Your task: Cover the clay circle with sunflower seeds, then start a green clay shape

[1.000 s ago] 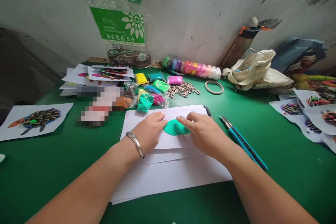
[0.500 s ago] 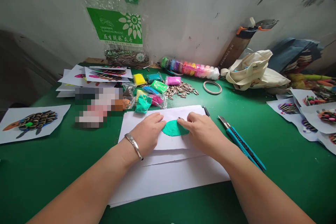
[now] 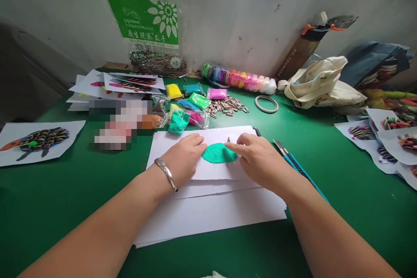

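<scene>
A flat green oval of clay (image 3: 215, 153) lies on the top white sheet (image 3: 208, 173) of a paper stack. My left hand (image 3: 183, 158) rests on the paper at the oval's left edge, fingers stretched forward and thumb by the clay. At the right side, my right hand (image 3: 256, 154) touches the clay's upper right with its index finger, the other fingers curled; nothing is seen held in it. A small dark mark shows on the paper just above that fingertip.
Clay packets (image 3: 178, 121), loose sunflower seeds (image 3: 228, 106) and a tape ring (image 3: 266, 104) lie behind the paper. A blue cutter (image 3: 301, 169) lies to the right. Seed pictures sit left (image 3: 45, 141) and right (image 3: 361, 132); a cloth bag (image 3: 321, 82) stands at the back.
My right index finger has shifted slightly right and up along the oval, showing more of its top edge. My left hand stays beside the clay. The camera view has shifted a little.
</scene>
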Demonstrator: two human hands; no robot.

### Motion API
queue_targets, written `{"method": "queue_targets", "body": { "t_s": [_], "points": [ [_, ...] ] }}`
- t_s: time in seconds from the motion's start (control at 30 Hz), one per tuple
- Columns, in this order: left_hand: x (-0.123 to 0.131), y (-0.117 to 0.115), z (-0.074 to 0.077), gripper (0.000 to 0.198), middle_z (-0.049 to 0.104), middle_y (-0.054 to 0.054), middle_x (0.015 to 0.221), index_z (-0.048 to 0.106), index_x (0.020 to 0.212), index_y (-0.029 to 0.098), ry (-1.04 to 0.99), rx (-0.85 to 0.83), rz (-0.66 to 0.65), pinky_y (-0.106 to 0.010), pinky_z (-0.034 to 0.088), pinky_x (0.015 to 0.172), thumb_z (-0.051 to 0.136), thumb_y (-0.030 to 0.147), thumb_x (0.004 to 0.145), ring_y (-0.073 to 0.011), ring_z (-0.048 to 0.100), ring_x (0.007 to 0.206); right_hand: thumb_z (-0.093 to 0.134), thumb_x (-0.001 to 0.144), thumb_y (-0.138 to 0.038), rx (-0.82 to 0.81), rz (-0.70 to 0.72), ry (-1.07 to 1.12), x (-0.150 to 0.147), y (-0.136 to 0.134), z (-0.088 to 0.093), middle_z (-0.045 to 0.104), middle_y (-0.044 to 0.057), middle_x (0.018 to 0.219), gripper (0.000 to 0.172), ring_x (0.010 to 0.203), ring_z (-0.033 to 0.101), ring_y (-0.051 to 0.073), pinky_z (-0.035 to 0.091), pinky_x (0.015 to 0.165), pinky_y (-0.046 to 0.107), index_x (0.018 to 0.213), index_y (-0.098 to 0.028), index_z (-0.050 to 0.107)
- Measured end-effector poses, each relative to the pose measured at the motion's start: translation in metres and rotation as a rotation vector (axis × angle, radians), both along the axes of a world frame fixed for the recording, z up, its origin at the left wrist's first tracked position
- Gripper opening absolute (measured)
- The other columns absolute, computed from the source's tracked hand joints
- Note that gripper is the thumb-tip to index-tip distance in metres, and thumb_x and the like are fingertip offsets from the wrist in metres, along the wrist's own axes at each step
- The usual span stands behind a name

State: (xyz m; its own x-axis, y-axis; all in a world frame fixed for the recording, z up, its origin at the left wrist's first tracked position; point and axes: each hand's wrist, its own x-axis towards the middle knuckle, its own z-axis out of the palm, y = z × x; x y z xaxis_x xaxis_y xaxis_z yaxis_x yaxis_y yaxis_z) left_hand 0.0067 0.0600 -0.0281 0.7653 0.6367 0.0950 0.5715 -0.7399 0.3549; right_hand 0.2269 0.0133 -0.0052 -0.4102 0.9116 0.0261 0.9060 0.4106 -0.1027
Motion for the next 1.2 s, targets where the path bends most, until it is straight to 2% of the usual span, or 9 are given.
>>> {"method": "queue_targets", "body": {
  "t_s": [0.1,0.2,0.53,0.67,0.83,0.93,1.07,1.2],
  "points": [
    [0.000,0.000,0.000,0.037,0.054,-0.008,0.091,0.060,0.093,0.015,-0.009,0.003,-0.001,-0.039,0.046,0.089,0.038,-0.007,0.073,-0.0222,0.050,0.089,0.042,0.081,-0.002,-0.001,0.022,0.019,0.003,-0.009,0.010,0.056,0.005,0.085,0.044,0.078,0.050,0.017,0.030,0.065,0.028,0.109,-0.026,0.067],
    [0.000,0.000,0.000,0.038,0.054,-0.008,0.091,0.060,0.095,0.015,-0.009,0.002,-0.007,-0.039,0.046,0.088,0.037,-0.007,0.073,-0.0220,0.050,0.089,0.043,0.083,-0.004,-0.068,0.033,-0.001,0.004,-0.017,0.016,0.056,0.004,0.083,0.037,0.076,0.050,0.016,0.030,0.064,0.028,0.101,-0.026,0.067],
    [0.000,-0.001,-0.001,0.034,0.054,-0.010,0.094,0.060,0.094,0.013,0.016,0.011,0.012,-0.039,0.047,0.090,0.038,-0.005,0.076,-0.0226,0.051,0.092,0.048,0.085,-0.010,-0.166,0.055,-0.079,-0.001,-0.019,0.011,0.054,0.003,0.078,0.025,0.070,0.047,0.016,0.025,0.061,0.029,0.095,-0.026,0.066],
    [-0.001,-0.001,-0.002,0.039,0.056,-0.011,0.099,0.060,0.099,0.014,0.010,0.023,0.010,-0.041,0.045,0.094,0.038,-0.006,0.075,-0.0236,0.051,0.098,0.044,0.085,-0.007,-0.186,0.042,-0.006,0.003,-0.016,0.015,0.055,0.003,0.080,0.030,0.072,0.050,0.015,0.028,0.063,0.028,0.093,-0.026,0.066],
    [-0.003,0.001,-0.006,0.046,0.058,-0.013,0.110,0.059,0.109,0.013,-0.018,0.046,0.008,-0.042,0.042,0.101,0.039,-0.007,0.074,-0.0252,0.049,0.112,0.040,0.082,-0.002,-0.140,0.006,0.057,0.012,-0.016,0.020,0.057,0.002,0.083,0.041,0.074,0.052,0.015,0.033,0.063,0.027,0.105,-0.026,0.064],
    [-0.003,0.001,-0.008,0.044,0.058,-0.014,0.113,0.060,0.108,0.012,-0.010,0.060,0.014,-0.042,0.041,0.103,0.039,-0.007,0.074,-0.0263,0.048,0.116,0.040,0.083,-0.003,-0.076,0.067,0.069,0.014,-0.021,0.014,0.058,0.005,0.087,0.043,0.078,0.052,0.017,0.037,0.067,0.029,0.115,-0.022,0.061],
    [-0.004,0.000,-0.008,0.044,0.058,-0.016,0.115,0.060,0.109,0.009,0.009,0.053,0.016,-0.043,0.041,0.104,0.039,-0.007,0.074,-0.0269,0.048,0.117,0.039,0.083,0.001,0.214,0.036,0.181,0.012,-0.029,-0.006,0.058,0.010,0.096,0.045,0.083,0.051,0.020,0.039,0.072,0.033,0.119,-0.016,0.059],
    [-0.003,0.000,-0.006,0.043,0.059,-0.015,0.112,0.061,0.107,0.010,0.013,0.044,0.027,-0.042,0.042,0.103,0.039,-0.007,0.075,-0.0266,0.049,0.116,0.040,0.085,0.000,0.248,0.070,0.215,0.010,-0.031,-0.023,0.058,0.009,0.089,0.039,0.077,0.050,0.017,0.039,0.069,0.031,0.111,-0.016,0.064]
  ]
}}
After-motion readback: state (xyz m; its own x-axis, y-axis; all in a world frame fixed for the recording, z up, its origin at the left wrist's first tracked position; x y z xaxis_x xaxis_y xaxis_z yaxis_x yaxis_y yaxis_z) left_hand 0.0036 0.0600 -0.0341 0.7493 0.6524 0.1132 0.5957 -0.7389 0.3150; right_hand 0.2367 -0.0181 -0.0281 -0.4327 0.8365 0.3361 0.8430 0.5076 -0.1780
